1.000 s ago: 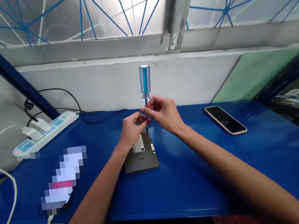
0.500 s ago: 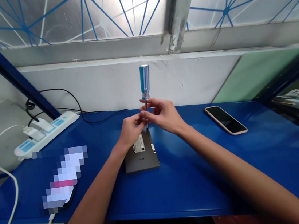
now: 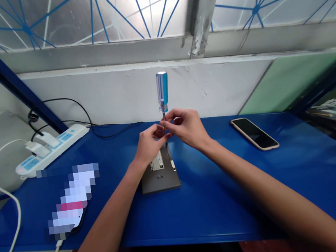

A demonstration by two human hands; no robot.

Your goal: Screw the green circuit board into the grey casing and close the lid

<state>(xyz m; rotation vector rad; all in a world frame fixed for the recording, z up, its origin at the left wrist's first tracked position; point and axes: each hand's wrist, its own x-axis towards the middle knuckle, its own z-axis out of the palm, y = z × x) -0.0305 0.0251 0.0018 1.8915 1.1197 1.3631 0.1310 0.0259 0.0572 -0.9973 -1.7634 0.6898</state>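
The blue-and-clear screwdriver (image 3: 162, 89) stood almost upright with its tip down on the dark grey box (image 3: 160, 176), near the box's far edge. Compared with the earlier frames, its handle had turned: the blue stripe, which had faced left half a second before, now showed on the right side. The handle also leaned very slightly differently. The fingertips of the left hand (image 3: 150, 143) and the right hand (image 3: 185, 128) were closed in a light pinch around the thin metal shaft, with the right hand higher, just under the handle. Exactly which fingers touched the shaft was hard to tell. The box lay flat on the blue table (image 3: 215, 202), with a white label on it, and looked much as it had, as did the phone (image 3: 254, 133) to the right. A white power strip (image 3: 52, 149) sat at the table's far left, near a pixelated object (image 3: 69, 201).
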